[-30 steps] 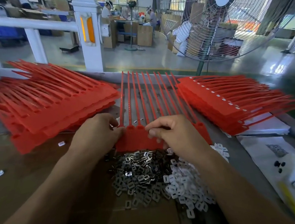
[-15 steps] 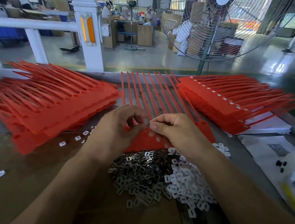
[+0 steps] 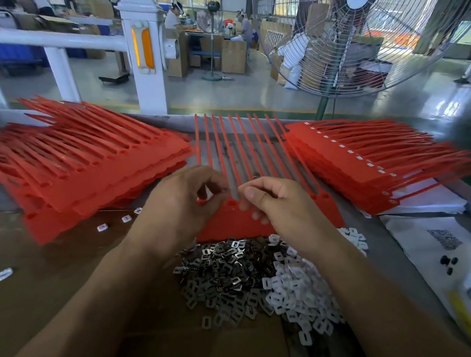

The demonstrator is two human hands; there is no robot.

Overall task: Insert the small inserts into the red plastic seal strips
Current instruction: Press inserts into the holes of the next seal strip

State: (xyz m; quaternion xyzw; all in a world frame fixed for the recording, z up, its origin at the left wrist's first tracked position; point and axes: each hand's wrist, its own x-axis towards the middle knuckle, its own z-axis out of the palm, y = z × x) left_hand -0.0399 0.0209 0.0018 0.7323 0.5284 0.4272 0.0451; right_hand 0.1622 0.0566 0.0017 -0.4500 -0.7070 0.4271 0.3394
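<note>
Seal strips lie flat under both hands, tails running away. Left hand and right hand close together over strip heads, fingers curled, tips nearly meeting; whether either pinches insert, cannot tell. Inserts heaped just near side of hands. Strip stacks flank: left stack, right stack.

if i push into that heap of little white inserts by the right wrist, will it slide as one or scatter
Probably scatter. The white inserts lie as a loose heap of separate small flat pieces, so a push would likely spread them into the metal inserts beside them. They look light: several strays already lie apart on the cardboard. Being flat, they should slide rather than roll.
</note>
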